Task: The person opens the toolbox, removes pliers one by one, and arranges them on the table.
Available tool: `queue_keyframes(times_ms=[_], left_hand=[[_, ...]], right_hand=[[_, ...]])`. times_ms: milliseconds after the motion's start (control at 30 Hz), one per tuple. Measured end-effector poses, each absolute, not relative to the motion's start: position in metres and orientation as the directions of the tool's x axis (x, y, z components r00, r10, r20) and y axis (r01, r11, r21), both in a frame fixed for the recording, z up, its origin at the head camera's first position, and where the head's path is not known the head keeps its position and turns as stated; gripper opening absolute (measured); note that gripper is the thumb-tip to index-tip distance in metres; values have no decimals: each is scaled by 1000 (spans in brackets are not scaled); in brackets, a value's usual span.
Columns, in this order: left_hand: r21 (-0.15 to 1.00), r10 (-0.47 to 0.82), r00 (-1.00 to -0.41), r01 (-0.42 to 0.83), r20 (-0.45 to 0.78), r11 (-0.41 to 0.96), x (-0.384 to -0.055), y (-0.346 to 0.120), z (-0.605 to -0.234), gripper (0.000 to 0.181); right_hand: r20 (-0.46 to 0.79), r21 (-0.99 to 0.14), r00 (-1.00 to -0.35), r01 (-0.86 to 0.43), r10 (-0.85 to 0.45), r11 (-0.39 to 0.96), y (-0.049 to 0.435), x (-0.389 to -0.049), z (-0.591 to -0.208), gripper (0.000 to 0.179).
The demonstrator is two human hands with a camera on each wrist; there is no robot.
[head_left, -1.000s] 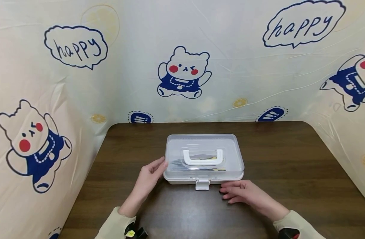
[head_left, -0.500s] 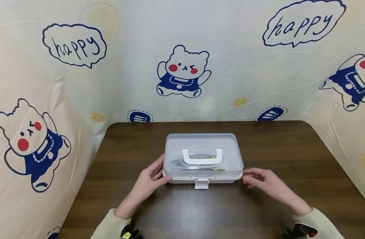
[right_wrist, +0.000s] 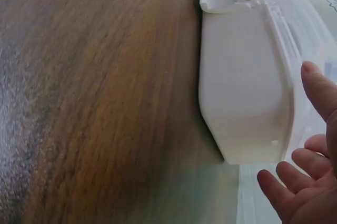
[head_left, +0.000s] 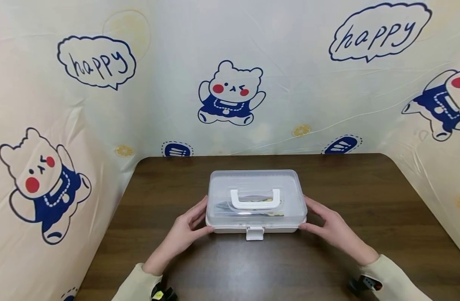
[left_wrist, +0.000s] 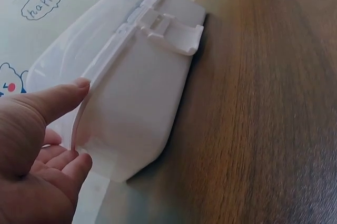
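Between both hands (head_left: pixel 182 230) (head_left: pixel 329 228), a box (head_left: pixel 257 182).

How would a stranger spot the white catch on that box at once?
On the dark brown, wood-grained table, find the rectangular white plastic box with a translucent lid, between the person's left hand and right hand. Look midway along its edge nearest the person. There juts out the small white plastic catch, a squarish flap, unlike the U-shaped white handle on the lid.

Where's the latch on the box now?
In the head view, the latch is midway along the near side of the box, between the left hand and the right hand.
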State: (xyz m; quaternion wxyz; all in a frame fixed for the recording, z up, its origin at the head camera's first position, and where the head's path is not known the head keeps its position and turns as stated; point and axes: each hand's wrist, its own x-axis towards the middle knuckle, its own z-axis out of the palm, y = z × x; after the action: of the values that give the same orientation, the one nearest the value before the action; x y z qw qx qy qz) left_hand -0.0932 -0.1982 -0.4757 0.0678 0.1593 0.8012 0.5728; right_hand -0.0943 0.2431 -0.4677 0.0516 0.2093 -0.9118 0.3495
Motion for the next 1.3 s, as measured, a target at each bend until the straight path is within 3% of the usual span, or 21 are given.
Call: queue_keyframes(times_ms=[267,967,1300], left_hand=[[933,347,-934,195,83,302,-96,-201,-476,85],[888,286,-952,220,106,404,-90,-199,-476,78],[839,264,-940,315,214,443,-88,-199,-468,69]], right_hand=[[319,-579,-864,-502,-388,642,247,-94,-476,85],[406,-589,-848,-527,-340,613,246,-87,-482,82],[496,-605,-817,-567,-294,559,245,-86,-478,75]])
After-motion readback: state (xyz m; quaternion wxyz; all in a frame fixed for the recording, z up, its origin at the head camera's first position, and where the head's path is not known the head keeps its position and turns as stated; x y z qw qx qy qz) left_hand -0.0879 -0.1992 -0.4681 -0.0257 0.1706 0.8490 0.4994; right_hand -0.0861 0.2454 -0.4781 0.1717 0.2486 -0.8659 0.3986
